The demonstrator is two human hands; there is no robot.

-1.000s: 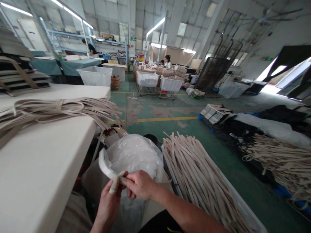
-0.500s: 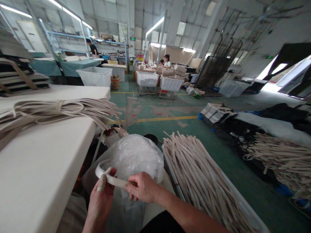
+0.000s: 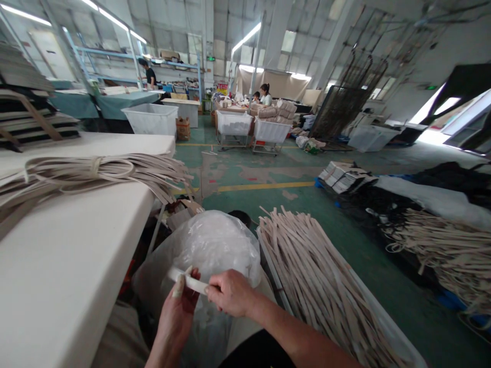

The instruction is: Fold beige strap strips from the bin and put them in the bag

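Observation:
Both my hands meet low in the middle of the head view, over a clear plastic bag (image 3: 217,245). My left hand (image 3: 178,309), with a taped finger, pinches a short white strip (image 3: 191,282) from below. My right hand (image 3: 230,292) is closed on the same strip's right end. Just to the right, a long tray holds a heap of beige strips (image 3: 318,283). A tied bundle of similar strips (image 3: 95,174) lies on the white table (image 3: 57,271) at my left.
More beige strips (image 3: 441,250) are piled on the floor at the right, beside stacked sheets (image 3: 343,179). White bins on carts (image 3: 268,133) and a large white tub (image 3: 151,118) stand farther back. People work at distant tables. The green floor runs between them.
The white strip formed a wide loop a second ago; it has been drawn in and now shows only as a short flat piece between my two hands.

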